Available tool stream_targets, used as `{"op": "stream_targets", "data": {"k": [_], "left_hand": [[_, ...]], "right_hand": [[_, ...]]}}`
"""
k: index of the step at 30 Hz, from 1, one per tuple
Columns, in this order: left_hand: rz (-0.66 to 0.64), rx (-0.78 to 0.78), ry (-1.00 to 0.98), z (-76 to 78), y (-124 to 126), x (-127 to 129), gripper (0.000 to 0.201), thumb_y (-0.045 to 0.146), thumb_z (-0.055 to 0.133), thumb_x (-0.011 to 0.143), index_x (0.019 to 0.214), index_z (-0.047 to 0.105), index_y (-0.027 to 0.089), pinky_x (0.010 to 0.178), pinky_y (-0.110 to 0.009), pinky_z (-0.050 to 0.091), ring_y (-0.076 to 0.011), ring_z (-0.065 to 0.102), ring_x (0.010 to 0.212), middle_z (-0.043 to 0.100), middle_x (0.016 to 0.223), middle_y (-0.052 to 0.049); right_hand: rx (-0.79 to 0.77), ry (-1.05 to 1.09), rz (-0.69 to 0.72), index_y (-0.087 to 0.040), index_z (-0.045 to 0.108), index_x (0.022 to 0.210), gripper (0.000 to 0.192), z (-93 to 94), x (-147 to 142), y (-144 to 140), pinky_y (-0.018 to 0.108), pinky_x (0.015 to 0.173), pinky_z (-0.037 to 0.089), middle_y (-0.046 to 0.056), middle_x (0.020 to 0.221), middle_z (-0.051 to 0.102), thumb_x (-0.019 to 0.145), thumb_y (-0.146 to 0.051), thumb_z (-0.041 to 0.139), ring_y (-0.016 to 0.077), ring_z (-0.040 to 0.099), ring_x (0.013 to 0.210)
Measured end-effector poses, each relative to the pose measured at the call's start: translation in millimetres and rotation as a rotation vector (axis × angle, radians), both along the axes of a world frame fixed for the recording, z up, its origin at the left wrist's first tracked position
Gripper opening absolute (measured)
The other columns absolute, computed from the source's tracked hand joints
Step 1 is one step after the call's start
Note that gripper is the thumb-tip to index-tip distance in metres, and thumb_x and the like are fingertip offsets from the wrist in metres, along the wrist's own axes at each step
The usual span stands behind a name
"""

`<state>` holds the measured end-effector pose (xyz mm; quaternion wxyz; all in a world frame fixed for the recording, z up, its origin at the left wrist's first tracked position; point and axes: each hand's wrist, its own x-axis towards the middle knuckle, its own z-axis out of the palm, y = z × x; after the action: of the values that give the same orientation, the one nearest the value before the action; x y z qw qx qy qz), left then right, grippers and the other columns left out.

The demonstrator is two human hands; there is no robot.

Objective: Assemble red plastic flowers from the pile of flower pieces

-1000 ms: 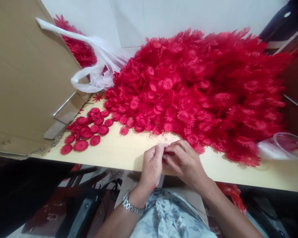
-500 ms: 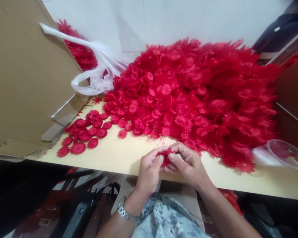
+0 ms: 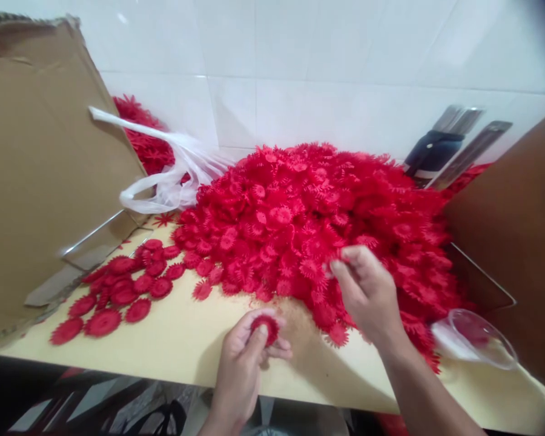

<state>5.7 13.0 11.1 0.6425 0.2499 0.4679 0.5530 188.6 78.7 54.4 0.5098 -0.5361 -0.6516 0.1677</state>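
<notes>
**Red plastic flowers, bench by the tiled wall**

Head view. Left hand low at the near edge of the pale table, fingers curled, thumb and forefinger pinching one small red flower disc just above the tabletop. Right hand raised further back, at the near slope of the big heap of red flowers; fingertips drawn together at the petals. Whether it actually grips a piece there, I cannot tell: red on red, slightly blurred.

The heap covers the middle and right of the table, running back to the white tiled wall. To its left, apart from the heap, a small flat scatter of flower discs lies spread on the table. Behind that, a white plastic bag with more red flowers in it, resting against a leaning sheet of cardboard. A second brown board stands on the right. Near the right edge, a clear plastic cup lies on its side, beside the foot of the heap.
</notes>
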Motion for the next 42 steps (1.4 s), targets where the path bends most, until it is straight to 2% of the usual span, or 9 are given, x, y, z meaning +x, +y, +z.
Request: {"op": "stream_targets", "data": {"k": [3,8,15,23,27,31,35,39,42], "left_hand": [[-0.079,-0.028,-0.141,10.1,4,6,0.023,0.023,0.065,0.073,0.092,0.06,0.011,0.057,-0.028,0.054,-0.0152,0.064,0.061,0.069,0.086,-0.009],[-0.01,0.015,-0.132,11.3,7,11,0.02,0.024,0.067,0.071,0.083,0.058,0.011,0.047,-0.024,0.052,-0.0133,0.061,0.05,0.068,0.069,-0.006],[-0.004,-0.015,-0.041,2.7,2,6,0.025,0.035,0.067,0.069,0.073,0.056,0.014,0.028,-0.018,0.04,-0.0091,0.05,0.031,0.06,0.049,0.002],[-0.064,-0.032,0.093,-1.4,2,2,0.037,0.049,0.068,0.068,0.062,0.054,0.015,0.022,-0.013,0.024,-0.005,0.038,0.023,0.048,0.038,0.007],[-0.078,-0.009,0.126,-3.8,2,3,0.039,0.053,0.064,0.072,0.062,0.055,0.016,0.022,-0.014,0.025,-0.0048,0.036,0.023,0.04,0.036,0.009],[-0.133,0.0,0.235,-8.3,0,1,0.05,0.06,0.048,0.08,0.058,0.052,0.016,0.025,-0.014,0.026,-0.0073,0.041,0.025,0.045,0.034,0.005],[-0.207,0.057,0.243,-9.8,-4,-5,0.053,0.06,0.04,0.084,0.064,0.059,0.014,0.032,-0.017,0.036,-0.0095,0.048,0.033,0.051,0.039,0.001],[-0.284,0.137,0.212,-5.7,-8,-9,0.032,0.044,0.057,0.081,0.091,0.065,0.015,0.05,-0.022,0.05,-0.0132,0.06,0.053,0.064,0.062,-0.001],[-0.312,0.12,0.171,-5.3,-9,-9,0.024,0.032,0.06,0.08,0.094,0.064,0.013,0.051,-0.024,0.053,-0.0133,0.061,0.051,0.066,0.066,-0.003]], "right_hand": [[0.276,-0.362,-0.173,-0.019,0.058,0.086,0.012,25.5,10,47,0.031,0.065,0.049,0.005,0.078,0.063,0.083,-0.016,0.047,0.0181,0.06,0.069],[0.285,-0.722,-0.129,-0.018,0.067,0.093,0.02,27.4,10,75,0.044,0.079,0.05,0.012,0.099,0.067,0.083,-0.018,0.049,0.0281,0.062,0.09],[0.22,-0.536,0.107,-0.019,0.065,0.098,0.021,12.3,9,15,0.04,0.083,0.051,0.01,0.102,0.067,0.087,-0.025,0.049,0.0239,0.064,0.093],[-0.052,-0.236,0.463,-0.02,0.059,0.086,0.01,-13.0,-36,-42,0.027,0.062,0.048,0.003,0.076,0.063,0.087,-0.03,0.055,0.0155,0.06,0.071],[0.005,-0.305,0.424,-0.019,0.053,0.082,0.009,-23.2,-53,-49,0.027,0.06,0.044,0.001,0.073,0.057,0.082,-0.025,0.06,0.0151,0.055,0.068],[0.02,-0.403,0.44,-0.02,0.055,0.08,0.006,-28.2,-54,-50,0.028,0.063,0.043,0.004,0.077,0.057,0.085,-0.019,0.053,0.0168,0.054,0.073],[0.045,-0.48,0.333,-0.02,0.058,0.079,0.01,-33.0,-53,-52,0.031,0.065,0.043,0.005,0.076,0.059,0.085,-0.017,0.05,0.0182,0.054,0.073],[-0.047,-0.359,0.356,-0.02,0.055,0.076,0.013,-33.8,-53,-53,0.029,0.061,0.045,0.006,0.077,0.059,0.084,-0.016,0.046,0.0167,0.054,0.07],[-0.194,-0.183,0.397,-0.02,0.052,0.073,0.014,-33.3,-51,-55,0.027,0.058,0.045,0.003,0.071,0.056,0.086,-0.02,0.046,0.0153,0.054,0.065]]}}
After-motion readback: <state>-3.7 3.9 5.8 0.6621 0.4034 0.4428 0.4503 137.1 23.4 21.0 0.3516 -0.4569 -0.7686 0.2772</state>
